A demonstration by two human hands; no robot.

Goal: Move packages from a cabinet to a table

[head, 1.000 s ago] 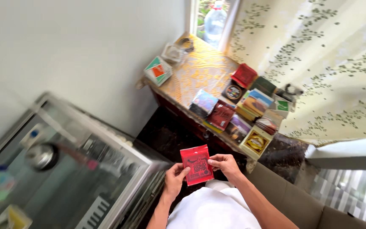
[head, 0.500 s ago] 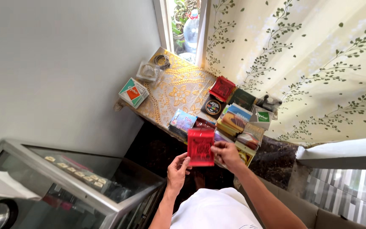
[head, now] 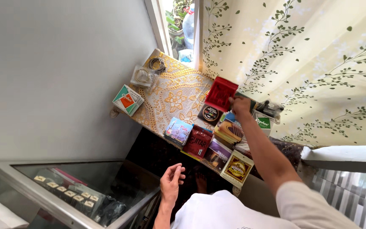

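My right hand (head: 239,105) is stretched out over the table and grips a flat red packet (head: 220,93) by its right edge, holding it above the far row of packets. My left hand (head: 171,180) hangs low near my body with fingers loosely apart, holding nothing. Under the red packet lies a round black packet (head: 210,114). Several square string packets lie along the table's near edge: a blue pictured one (head: 178,130), a dark red one (head: 198,141) and a yellow-framed one (head: 237,168).
The table carries a yellow lace-patterned cloth (head: 178,95). A green-and-orange box stack (head: 128,99) sits at its left edge, coiled strings in clear bags (head: 147,74) near the window. A glass display case (head: 70,193) stands at lower left. A leaf-patterned curtain (head: 301,55) hangs at right.
My right hand has carried the red packet away from my body and out over the table. My left hand has let go of it and stayed low. The view has moved closer to the table.
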